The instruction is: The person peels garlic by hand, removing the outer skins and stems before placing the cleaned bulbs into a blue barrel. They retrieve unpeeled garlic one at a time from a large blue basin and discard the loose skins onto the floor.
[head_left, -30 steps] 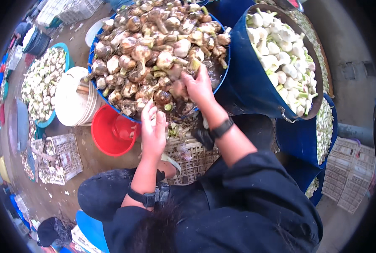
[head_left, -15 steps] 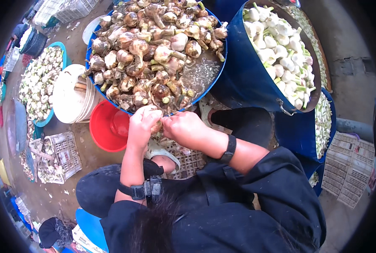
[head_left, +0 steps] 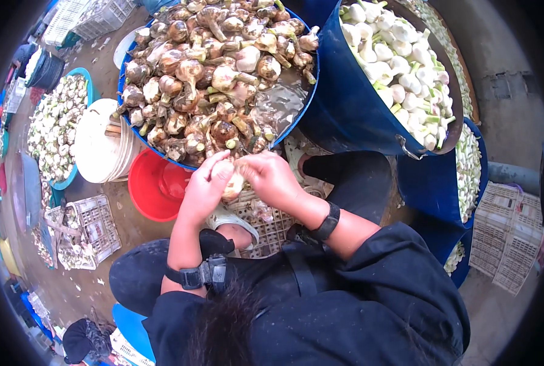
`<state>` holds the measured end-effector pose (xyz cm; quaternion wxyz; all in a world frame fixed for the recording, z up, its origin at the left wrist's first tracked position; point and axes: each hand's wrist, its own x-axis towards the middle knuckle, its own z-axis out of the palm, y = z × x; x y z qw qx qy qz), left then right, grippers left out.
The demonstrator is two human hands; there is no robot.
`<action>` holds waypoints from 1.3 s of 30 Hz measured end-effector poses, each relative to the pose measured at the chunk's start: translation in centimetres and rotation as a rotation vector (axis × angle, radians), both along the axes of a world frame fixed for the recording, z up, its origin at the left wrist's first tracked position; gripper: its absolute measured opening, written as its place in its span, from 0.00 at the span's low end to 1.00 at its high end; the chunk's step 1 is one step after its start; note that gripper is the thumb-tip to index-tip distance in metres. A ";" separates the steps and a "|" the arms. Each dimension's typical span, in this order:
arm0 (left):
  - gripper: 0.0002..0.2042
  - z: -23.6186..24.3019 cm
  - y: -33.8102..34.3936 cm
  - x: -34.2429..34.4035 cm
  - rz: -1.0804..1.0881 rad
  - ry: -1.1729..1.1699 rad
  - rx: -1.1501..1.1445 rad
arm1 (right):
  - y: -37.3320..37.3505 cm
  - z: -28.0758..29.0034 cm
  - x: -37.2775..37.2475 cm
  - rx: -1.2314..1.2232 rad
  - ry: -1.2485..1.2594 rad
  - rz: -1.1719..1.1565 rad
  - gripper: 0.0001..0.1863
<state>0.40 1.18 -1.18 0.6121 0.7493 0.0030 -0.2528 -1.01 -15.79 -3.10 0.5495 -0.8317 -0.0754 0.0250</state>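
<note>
My left hand [head_left: 203,188] is closed round a garlic bulb [head_left: 232,186] just below the front rim of a blue basin. My right hand [head_left: 270,178] pinches the top of the same bulb, fingers bent beside my left thumb. The basin [head_left: 313,84] is heaped with brown, muddy garlic bulbs [head_left: 189,72], with murky water [head_left: 278,104] showing at its right side. A plastic crate [head_left: 266,230] with peel scraps lies below my hands, between my legs.
A tilted blue barrel [head_left: 336,97] of white garlic stands at right, more blue tubs [head_left: 424,189] behind. A red bucket [head_left: 145,194], white pails [head_left: 95,143], a teal basin [head_left: 86,85] of garlic and crates [head_left: 96,235] are at left. A person [head_left: 80,338] is at lower left.
My right hand has left the pile and come down beside my left hand, which has closed on a bulb. Water now shows where my right hand was reaching.
</note>
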 end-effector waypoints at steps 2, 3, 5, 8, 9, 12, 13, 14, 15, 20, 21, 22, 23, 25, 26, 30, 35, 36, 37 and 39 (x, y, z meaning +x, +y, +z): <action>0.28 1.4 -1.5 -1.3 -0.026 -0.318 0.008 | -0.8 -0.4 0.6 0.139 0.287 -0.087 0.10; 0.26 1.3 -1.6 -1.5 -0.111 -0.526 0.168 | -1.4 -0.7 1.6 0.471 0.629 -0.141 0.10; 0.24 1.4 -1.7 -1.5 -0.200 -0.735 0.324 | -2.8 -0.6 2.2 0.749 0.980 -0.124 0.09; 0.19 1.6 -1.9 -0.9 -0.295 -0.927 0.555 | -2.2 -0.2 1.5 0.806 0.759 -0.115 0.09; 0.15 1.1 -1.9 -0.9 -0.243 -0.781 0.388 | -2.1 0.2 1.4 0.771 0.655 -0.040 0.09; 0.11 -0.1 -2.0 -0.9 -0.144 -0.671 0.116 | -1.3 2.3 0.4 1.053 0.576 -0.112 0.10; 0.10 -1.0 -2.2 -1.4 0.124 -0.455 -0.177 | -1.7 2.7 0.0 0.772 0.393 0.039 0.12; 0.09 -1.7 -2.1 -1.7 0.389 -0.228 -0.463 | -2.1 3.5 -0.6 0.592 0.161 0.152 0.11; 0.12 -1.0 -1.4 -1.1 0.619 0.124 -0.723 | -2.5 4.1 -1.5 0.497 -0.015 0.284 0.10; 0.16 0.2 1.2 0.8 0.673 0.197 -1.009 | -3.4 5.6 -3.3 -0.025 -0.182 0.429 0.25; 0.16 0.2 0.4 0.5 0.568 0.117 -0.850 | -3.6 4.5 -2.9 -0.069 -0.145 0.357 0.29; 0.16 0.3 -0.4 0.1 0.465 0.036 -0.698 | -3.4 4.5 -1.8 -0.119 -0.108 0.288 0.34; 0.16 0.7 -1.0 -0.3 0.370 0.036 -0.599 | -3.3 5.1 -0.8 0.074 0.102 0.246 0.39; 0.15 1.3 -1.9 -0.9 0.176 -0.106 -0.381 | -2.5 3.9 1.1 0.095 -0.073 0.101 0.28; 0.14 1.5 -2.6 -1.2 0.123 -0.177 -0.313 | -2.1 3.3 2.0 0.018 -0.263 0.113 0.22; 0.10 0.4 -2.8 -2.1 0.306 -0.023 -0.459 | 1.0 3.8 1.3 0.669 0.312 -0.311 0.14; 0.07 2.8 -3.2 -2.6 0.664 0.110 -0.761 | -2.9 5.6 3.9 1.816 0.458 -0.590 0.17; 0.07 3.3 -2.3 -2.1 0.710 0.131 -0.803 | -5.9 4.5 4.6 1.842 0.215 -0.367 0.18; 0.07 2.9 -1.2 -1.7 0.731 0.071 -0.722 | -7.0 5.4 4.8 1.558 0.188 -0.373 0.19; 0.08 1.1 -0.1 -1.1 0.738 -0.106 -0.559 | -7.6 5.5 4.4 0.542 0.128 -0.198 0.16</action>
